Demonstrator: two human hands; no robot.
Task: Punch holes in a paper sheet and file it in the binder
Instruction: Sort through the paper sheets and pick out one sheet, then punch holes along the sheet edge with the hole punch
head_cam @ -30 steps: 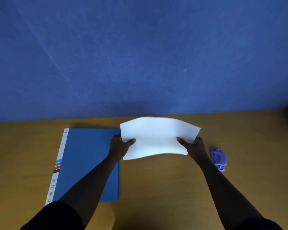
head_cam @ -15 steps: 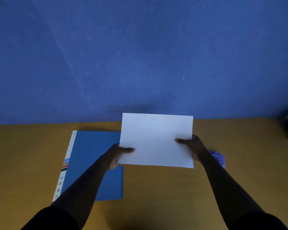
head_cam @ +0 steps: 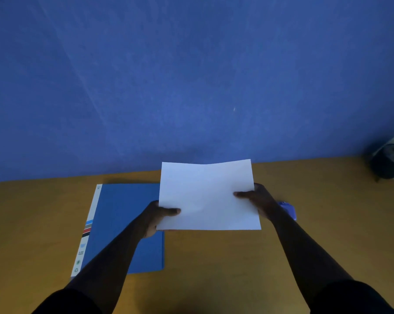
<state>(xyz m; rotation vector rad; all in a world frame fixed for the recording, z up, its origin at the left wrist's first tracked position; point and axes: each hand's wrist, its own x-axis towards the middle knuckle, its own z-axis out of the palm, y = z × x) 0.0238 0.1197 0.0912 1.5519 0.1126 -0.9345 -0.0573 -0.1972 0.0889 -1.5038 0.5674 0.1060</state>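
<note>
Holding the paper sheet (head_cam: 206, 196) above the table (head_cam: 327, 223) is done with both hands, one on each side edge. Left hand (head_cam: 156, 217) is pinched on the sheet's lower left edge: thumb laid on top, pointing inward, remaining fingers hidden underneath. Right hand (head_cam: 258, 198) is clamped on the right edge about midway up, thumb on top, other fingers behind the sheet (their spread cannot be told). The sheet is lifted clear of the table, tilted toward the camera, with a slight dip along its top edge. The blue binder (head_cam: 123, 223) is seen closed and flat on the table to the left, partly under the left forearm. The purple hole punch (head_cam: 290, 210) is mostly hidden behind the right wrist.
</note>
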